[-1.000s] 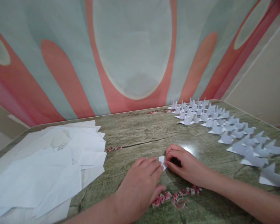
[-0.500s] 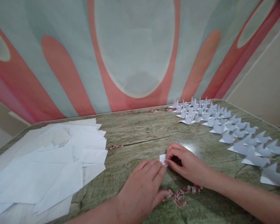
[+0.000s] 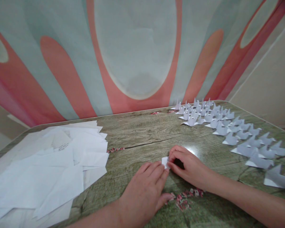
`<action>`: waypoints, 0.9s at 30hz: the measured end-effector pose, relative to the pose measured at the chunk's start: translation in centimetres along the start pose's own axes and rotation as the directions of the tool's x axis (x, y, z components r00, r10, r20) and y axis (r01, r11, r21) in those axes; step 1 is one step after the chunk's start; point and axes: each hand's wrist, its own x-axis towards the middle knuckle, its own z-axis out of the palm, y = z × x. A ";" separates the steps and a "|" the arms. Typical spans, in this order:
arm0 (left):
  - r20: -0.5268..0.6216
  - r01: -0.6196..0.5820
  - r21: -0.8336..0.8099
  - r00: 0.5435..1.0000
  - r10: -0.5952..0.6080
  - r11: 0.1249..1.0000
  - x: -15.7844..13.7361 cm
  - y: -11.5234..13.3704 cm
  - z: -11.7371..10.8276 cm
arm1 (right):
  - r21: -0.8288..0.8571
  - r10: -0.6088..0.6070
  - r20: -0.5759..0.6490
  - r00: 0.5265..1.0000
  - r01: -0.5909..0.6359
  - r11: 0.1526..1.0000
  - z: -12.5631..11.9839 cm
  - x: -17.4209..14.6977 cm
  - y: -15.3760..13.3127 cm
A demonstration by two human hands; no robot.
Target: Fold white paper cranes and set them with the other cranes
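A small folded piece of white paper [image 3: 165,162] lies on the wood-patterned table between my hands. My right hand [image 3: 184,163] pinches its right edge between thumb and fingertips. From the left, my left hand [image 3: 148,186] lies flat, its outstretched fingertips pressing the paper's near left side and its thumb spread apart on the tabletop. Most of the paper is hidden under the fingers, so its folds cannot be made out. To the right stand several white origami birds [image 3: 220,129] in rows, with pointed tails and upright wings.
A loose, overlapping heap of white paper sheets [image 3: 54,180] covers the table's left side. Printed pink flowers mark the wood-grain tabletop [image 3: 135,133]. Behind the far edge rises a wall covering [image 3: 135,47] with coral and grey-green shapes.
Both hands keep the same hold on the folded paper, with hardly any finger movement. The whole view has shifted very slightly.
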 end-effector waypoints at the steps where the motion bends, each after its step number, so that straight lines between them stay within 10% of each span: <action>1: -0.005 -0.001 0.000 1.000 0.001 1.000 0.0 0.0 0.0 | 0.000 -0.001 0.000 1.000 0.001 1.000 0.0 0.0 0.0; 27: -0.046 0.020 -0.040 0.999 -0.022 0.999 0.2 0.0 -0.1 | 0.027 0.020 0.000 1.000 -0.020 0.999 0.1 -0.3 0.3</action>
